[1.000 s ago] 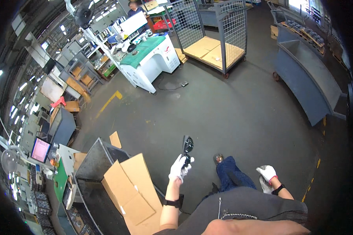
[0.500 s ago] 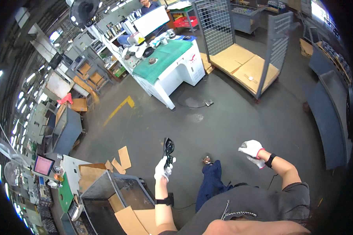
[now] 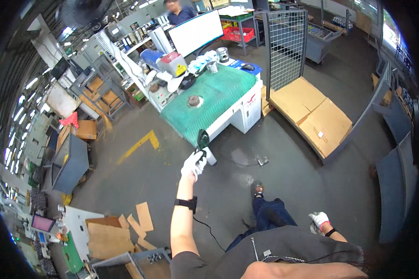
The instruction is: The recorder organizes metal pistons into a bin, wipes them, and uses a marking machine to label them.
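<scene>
We have room for our right hand (image 3: 319, 220) over the floor (image 3: 307, 188); the green-topped desk (image 3: 228, 88) stands just beyond our left hand (image 3: 193, 165), and a metal bin (image 3: 392, 190) seemingly bars the dim far right.

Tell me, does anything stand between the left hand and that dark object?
Only the white glove on the left hand, which holds the dark object; nothing else visible stands between them.
</scene>
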{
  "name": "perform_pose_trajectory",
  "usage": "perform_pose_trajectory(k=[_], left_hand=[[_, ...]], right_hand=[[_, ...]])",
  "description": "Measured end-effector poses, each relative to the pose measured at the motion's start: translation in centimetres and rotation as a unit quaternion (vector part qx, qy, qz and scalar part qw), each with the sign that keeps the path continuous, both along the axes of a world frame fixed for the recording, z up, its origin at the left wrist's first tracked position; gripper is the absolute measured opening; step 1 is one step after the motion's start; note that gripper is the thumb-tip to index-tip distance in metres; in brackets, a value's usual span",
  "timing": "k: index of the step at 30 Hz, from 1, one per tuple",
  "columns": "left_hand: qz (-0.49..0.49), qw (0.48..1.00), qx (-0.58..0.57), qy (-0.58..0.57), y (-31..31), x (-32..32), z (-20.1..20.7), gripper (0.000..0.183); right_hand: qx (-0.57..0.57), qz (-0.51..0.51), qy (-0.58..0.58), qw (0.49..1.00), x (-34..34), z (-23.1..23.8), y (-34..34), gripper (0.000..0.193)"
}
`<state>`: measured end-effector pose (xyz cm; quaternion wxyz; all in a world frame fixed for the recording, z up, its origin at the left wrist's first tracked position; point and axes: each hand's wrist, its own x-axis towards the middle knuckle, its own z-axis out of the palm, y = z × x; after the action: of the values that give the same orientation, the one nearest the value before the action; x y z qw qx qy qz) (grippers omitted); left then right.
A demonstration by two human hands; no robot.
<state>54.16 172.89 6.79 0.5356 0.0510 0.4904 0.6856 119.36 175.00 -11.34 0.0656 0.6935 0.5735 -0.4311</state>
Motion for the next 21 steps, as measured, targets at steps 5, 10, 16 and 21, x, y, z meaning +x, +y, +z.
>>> perform_pose_trajectory(k=[5, 10, 16, 21], left_hand=[[-0.039, 0.988, -0.039, -0.147, 13.8, -11.2, -0.2, 0.024], [-0.085, 0.970, -0.069, -0.217, 26.0, -20.7, -1.1, 0.031], [0.000, 0.973, 0.007, -0.231, 39.1, -30.2, -7.2, 0.024], [0.048, 0.863, 0.024, -0.502, 44.3, -41.6, -14.9, 0.020]], right_hand=[[-0.103, -0.059, 0.144, 0.983, -6.6, -3.0, 8.5, 0.051], [-0.051, -0.020, 0.026, 0.998, -15.1, -1.0, 20.9, 0.059], [0.081, 0.003, 0.044, 0.996, -25.4, 8.3, 31.7, 0.044], [0.090, -0.105, 0.062, 0.988, -26.7, 5.6, 32.6, 0.059]])
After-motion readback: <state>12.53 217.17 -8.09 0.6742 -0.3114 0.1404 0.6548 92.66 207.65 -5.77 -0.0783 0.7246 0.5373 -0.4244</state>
